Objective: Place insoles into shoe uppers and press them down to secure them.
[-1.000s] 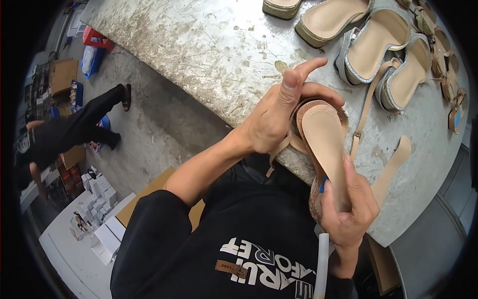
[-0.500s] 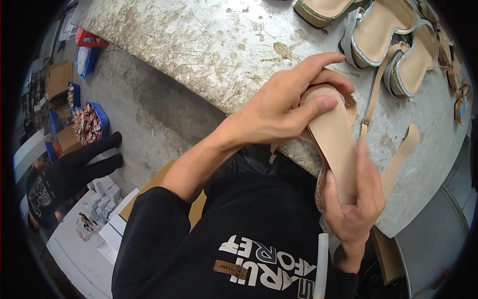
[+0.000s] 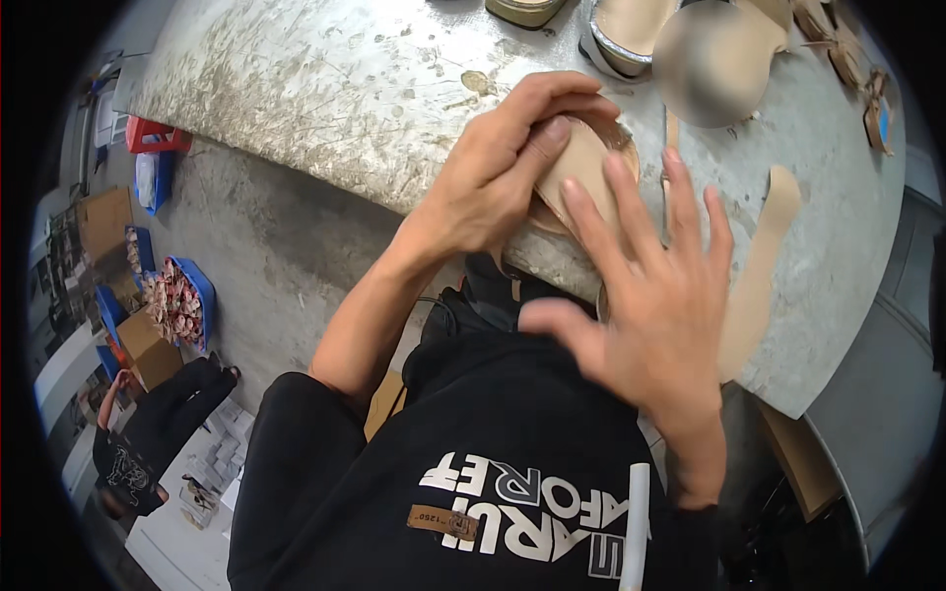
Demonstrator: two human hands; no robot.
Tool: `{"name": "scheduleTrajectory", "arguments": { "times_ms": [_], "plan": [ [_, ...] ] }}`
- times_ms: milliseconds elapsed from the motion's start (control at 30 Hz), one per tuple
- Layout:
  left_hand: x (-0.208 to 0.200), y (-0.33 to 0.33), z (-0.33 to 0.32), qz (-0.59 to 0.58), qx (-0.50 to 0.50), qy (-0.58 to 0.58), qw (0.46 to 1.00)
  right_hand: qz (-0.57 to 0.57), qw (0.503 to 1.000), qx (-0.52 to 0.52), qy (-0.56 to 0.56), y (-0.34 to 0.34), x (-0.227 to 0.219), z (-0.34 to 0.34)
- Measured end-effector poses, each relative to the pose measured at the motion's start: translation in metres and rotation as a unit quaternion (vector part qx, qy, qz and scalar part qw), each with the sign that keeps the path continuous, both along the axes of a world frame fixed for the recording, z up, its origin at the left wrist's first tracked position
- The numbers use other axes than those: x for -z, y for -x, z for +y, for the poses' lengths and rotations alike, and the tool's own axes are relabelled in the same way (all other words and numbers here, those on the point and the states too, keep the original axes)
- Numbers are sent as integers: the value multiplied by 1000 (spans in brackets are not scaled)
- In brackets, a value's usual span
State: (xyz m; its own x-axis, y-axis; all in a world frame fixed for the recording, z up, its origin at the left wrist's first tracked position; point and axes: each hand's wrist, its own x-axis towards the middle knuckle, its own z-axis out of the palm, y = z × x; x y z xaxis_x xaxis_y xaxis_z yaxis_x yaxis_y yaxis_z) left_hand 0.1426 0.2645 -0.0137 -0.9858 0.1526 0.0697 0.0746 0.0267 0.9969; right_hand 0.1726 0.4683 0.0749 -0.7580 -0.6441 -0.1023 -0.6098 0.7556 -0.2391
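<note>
A sandal with a beige insole (image 3: pixel 583 169) is tilted over the table's near edge. My left hand (image 3: pixel 483 177) is closed round one end of it, thumb pressing on the insole and fingers behind the strap. My right hand (image 3: pixel 662 295) lies over the other end, fingers spread flat and thumb out to the side, hiding much of the sandal. To the right of that hand, a loose beige insole (image 3: pixel 764 261) rests on the table. A thin strap (image 3: pixel 671 133) runs across the table behind the sandal.
The worn grey table (image 3: pixel 325 89) carries several sandals (image 3: pixel 626 34) at its far side, partly smeared by a round blur. More sandals (image 3: pixel 875 108) lie far right. On the left, a blue bin (image 3: pixel 182 305) of small parts stands on the floor near another person (image 3: pixel 148 433).
My right hand has let go of the sandal's near end and spread its fingers over the insole. The view has shifted, and the other person's arm is now bent up.
</note>
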Motion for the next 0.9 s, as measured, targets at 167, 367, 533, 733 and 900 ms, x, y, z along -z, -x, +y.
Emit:
{"name": "scheduleTrajectory", "arguments": {
  "times_ms": [167, 367, 533, 733, 900],
  "plan": [
    [-4, 8, -4, -20, 19, -16, 999, -24, 995, 64, -77, -55, 3, 34],
    [-30, 20, -23, 81, -11, 149, 985, 129, 987, 71, 69, -53, -15, 45],
    [-70, 40, 40, 190, 333, 416, 825, 182, 968, 89, 147, -56, -10, 40],
    [-100, -3, -33, 204, 234, 368, 876, 247, 937, 167, 183, -93, -24, 88],
    [-70, -93, -35, -281, -85, -83, 952, 158, 958, 6, 237, -103, -20, 41]
  ]
}}
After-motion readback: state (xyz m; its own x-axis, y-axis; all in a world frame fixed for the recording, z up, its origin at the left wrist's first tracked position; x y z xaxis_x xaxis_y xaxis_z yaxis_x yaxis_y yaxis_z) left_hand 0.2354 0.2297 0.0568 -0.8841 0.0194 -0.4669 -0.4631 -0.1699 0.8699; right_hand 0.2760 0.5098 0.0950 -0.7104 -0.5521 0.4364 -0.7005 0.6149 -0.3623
